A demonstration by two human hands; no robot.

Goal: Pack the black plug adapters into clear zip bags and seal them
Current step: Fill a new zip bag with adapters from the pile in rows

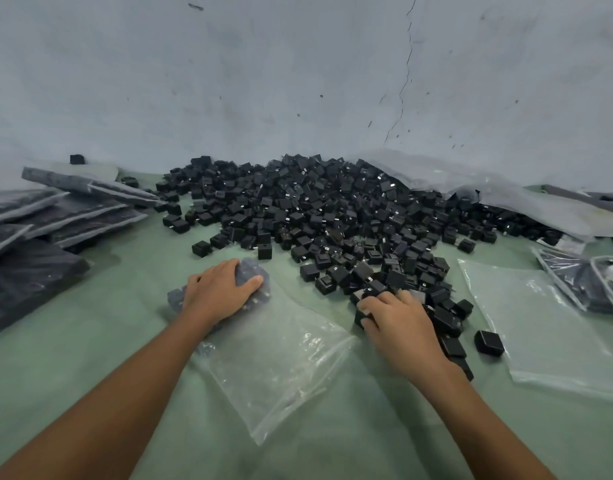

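Where the green table cover [90,358] meets the pale wall [263,81], a big heap of black plug adapters [315,206] lies loose, thinning toward the near side. Head view only.

Left hand [218,292]: palm down, fingers curled over the far end of a clear zip bag [274,358], pressing on a small clump of adapters already inside it. Rest of this bag lies flat and mostly empty, stretching toward the viewer.

Right hand [398,320]: down on the near tongue of the heap, fingers bent among the adapters, closing on several. How many are actually gripped cannot be told.

One stray adapter [488,342] sits at the edge of a second clear bag [547,327], flat and empty, right of the right hand.

Far left: stack of filled bags [52,216], dark with contents, overlapping one another. Far right: crumpled clear plastic sheeting [506,192] against the heap, more packed bags [582,278] at the frame edge.
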